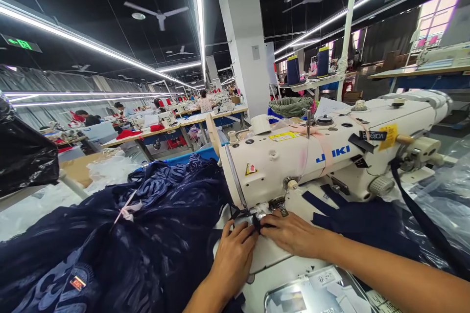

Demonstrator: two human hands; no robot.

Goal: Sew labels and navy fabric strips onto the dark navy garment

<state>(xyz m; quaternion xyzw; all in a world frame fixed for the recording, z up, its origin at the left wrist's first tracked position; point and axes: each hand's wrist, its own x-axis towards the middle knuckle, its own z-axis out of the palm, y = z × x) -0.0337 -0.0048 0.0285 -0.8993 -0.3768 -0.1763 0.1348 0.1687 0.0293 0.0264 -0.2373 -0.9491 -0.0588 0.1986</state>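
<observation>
Cataloguing from my remote seat, clock face laid over the view. Sewing machine: one, white, lettered JUKI, 3 o'clock. Dark cloth: small part visible, low beneath the machine's head, near 6 o'clock, between my two hands. Left hand: 6 o'clock, fingers bent, tips just beside the cloth; I cannot tell whether they grip. Right hand: 5 o'clock, fingers curled at the cloth's other side; grip likewise unclear to me. Navy garments: heaped, 8 o'clock, knotted pale strip on top. Navy fabric pieces: 4 o'clock. Thread cones: two, navy, 2 o'clock.
</observation>
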